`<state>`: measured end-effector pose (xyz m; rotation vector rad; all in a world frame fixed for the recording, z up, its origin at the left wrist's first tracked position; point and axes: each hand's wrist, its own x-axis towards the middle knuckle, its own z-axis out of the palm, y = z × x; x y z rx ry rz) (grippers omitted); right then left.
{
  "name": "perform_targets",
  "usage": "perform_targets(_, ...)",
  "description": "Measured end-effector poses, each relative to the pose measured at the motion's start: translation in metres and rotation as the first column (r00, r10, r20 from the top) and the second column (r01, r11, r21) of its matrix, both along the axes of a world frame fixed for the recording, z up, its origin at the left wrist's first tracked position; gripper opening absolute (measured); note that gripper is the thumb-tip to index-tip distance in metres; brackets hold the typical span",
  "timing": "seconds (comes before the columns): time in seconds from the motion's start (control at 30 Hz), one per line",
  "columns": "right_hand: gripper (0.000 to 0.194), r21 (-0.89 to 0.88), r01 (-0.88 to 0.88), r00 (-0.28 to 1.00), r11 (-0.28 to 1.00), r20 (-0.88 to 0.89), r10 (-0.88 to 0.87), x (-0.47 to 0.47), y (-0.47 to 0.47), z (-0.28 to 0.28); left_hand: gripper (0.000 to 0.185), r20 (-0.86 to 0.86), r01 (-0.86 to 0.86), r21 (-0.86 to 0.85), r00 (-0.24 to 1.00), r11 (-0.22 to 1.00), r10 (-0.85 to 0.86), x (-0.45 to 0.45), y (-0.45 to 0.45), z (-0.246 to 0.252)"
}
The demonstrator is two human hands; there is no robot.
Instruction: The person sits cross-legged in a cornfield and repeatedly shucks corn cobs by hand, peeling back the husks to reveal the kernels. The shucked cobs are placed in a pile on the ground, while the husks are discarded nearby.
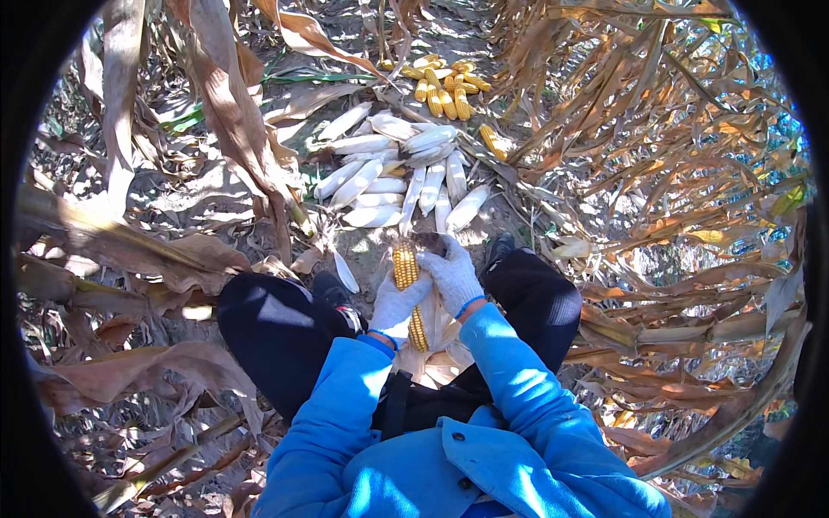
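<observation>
My left hand (397, 304), in a white knit glove, is closed around the lower part of a yellow ear of corn (405, 264), whose bare kernels point away from me. My right hand (451, 269), gloved alike, touches the ear's right side, with dark silk and husk at its fingertips. Below my left hand, between my thighs, another bare corn ear (417, 330) lies against pale loose husks (435, 324). Just beyond my hands, several ears in whitish husks (375, 184) lie in a heap on the soil.
Farther ahead lies a pile of husked yellow ears (450, 87), with a single yellow ear (493, 142) nearer on its right. Dry corn stalks and leaves crowd the right side (693, 226) and the left (220, 116). A stalk (116, 239) reaches in towards my left knee.
</observation>
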<state>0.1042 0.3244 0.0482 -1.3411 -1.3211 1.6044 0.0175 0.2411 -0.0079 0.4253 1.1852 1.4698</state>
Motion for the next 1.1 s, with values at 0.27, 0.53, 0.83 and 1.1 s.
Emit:
perform_targets(0.27, 0.016, -0.347, -0.03, 0.912, 0.937, -0.393, -0.116, 0.049, 0.013, -0.009, 0.046, 0.05, -0.126, -0.082, 0.99, 0.989, 0.13, -0.024, 0.004, -0.022)
perform_targets(0.53, 0.057, -0.131, -0.535, 0.604, 0.835, 0.631, 0.486, 0.064, -0.038, -0.076, 0.043, 0.06, -0.513, -0.014, 0.856, 0.858, 0.513, -0.067, 0.007, -0.022)
perform_targets(0.83, 0.076, -0.083, -0.302, 0.516, 0.95, 0.823, 0.236, 0.078, -0.021, -0.073, 0.036, -0.168, -0.53, 0.034, 0.832, 0.847, 0.528, -0.067, 0.005, -0.031)
perform_targets(1.1, 0.056, -0.219, -0.047, 0.986, 0.975, 0.147, 0.081, 0.093, 0.001, -0.07, 0.046, -0.306, -0.441, -0.053, 0.861, 0.896, 0.405, -0.06, 0.002, -0.026)
